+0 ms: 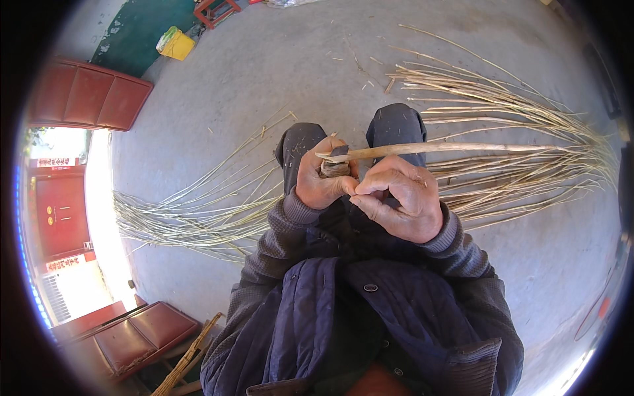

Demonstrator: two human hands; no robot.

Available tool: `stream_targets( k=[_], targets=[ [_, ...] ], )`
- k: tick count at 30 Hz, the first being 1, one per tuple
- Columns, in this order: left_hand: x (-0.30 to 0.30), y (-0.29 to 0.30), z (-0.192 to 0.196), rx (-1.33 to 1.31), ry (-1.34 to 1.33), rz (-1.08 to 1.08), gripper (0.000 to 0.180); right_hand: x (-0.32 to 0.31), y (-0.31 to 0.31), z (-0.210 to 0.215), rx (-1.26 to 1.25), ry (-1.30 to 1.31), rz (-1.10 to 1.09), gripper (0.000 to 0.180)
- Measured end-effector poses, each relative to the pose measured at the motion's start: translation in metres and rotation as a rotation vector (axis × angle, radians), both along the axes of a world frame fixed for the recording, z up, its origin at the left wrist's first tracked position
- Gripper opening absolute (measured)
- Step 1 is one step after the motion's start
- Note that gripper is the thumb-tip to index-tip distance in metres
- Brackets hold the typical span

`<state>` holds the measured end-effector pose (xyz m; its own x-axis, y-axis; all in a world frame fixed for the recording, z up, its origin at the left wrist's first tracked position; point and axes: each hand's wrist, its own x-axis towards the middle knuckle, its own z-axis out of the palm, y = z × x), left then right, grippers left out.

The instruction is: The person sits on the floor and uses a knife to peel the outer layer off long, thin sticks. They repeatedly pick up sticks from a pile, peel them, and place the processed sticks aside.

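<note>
Over my knees, my left hand [321, 173] is closed around a small dark, blocky tool [335, 169] that looks wrapped; its exact kind is not clear. One end of a long pale stalk [462, 148] lies at the top of this tool, against the left hand. From there the stalk reaches out to the right above my right hand [401, 201]. The right thumb and fingers are pinched together close to the left thumb tip. Whatever they may hold is too small to make out.
Thick tan stalks [508, 191] spread over the concrete floor on the right. Thinner greenish stalks [191, 221] fan out at the left. A yellow bucket [177, 44] stands far left. Dark red padded seats [92, 96] line the left side, by a bright doorway with red doors [63, 211].
</note>
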<state>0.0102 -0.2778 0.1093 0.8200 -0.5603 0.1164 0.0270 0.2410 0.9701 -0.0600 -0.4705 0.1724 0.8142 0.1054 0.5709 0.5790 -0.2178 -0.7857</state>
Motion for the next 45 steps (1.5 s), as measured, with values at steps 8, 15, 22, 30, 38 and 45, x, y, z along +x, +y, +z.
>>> stream_targets(
  k=[8, 15, 22, 30, 38, 45],
  targets=[
    [0.0, -0.003, 0.001, -0.027, -0.024, 0.006, 0.073, -0.006, 0.001, -0.011, -0.021, -0.045, -0.025, 0.027],
    [0.006, 0.001, 0.001, -0.104, -0.121, 0.006, 0.076, -0.005, -0.005, -0.013, -0.048, -0.256, -0.33, 0.029],
    [0.01, 0.002, 0.005, -0.096, -0.192, 0.013, 0.083, -0.007, -0.004, -0.015, 0.015, -0.166, -0.124, 0.029],
    [0.011, 0.001, 0.012, -0.078, -0.203, -0.016, 0.074, -0.004, 0.017, -0.012, 0.019, -0.128, 0.034, 0.054],
    [0.006, -0.004, 0.009, -0.053, -0.25, 0.041, 0.059, -0.006, 0.017, -0.009, -0.049, -0.207, -0.119, 0.049],
    [0.0, -0.006, 0.012, -0.053, -0.199, 0.063, 0.06, -0.005, 0.015, -0.007, -0.023, -0.219, -0.149, 0.043]
  ],
)
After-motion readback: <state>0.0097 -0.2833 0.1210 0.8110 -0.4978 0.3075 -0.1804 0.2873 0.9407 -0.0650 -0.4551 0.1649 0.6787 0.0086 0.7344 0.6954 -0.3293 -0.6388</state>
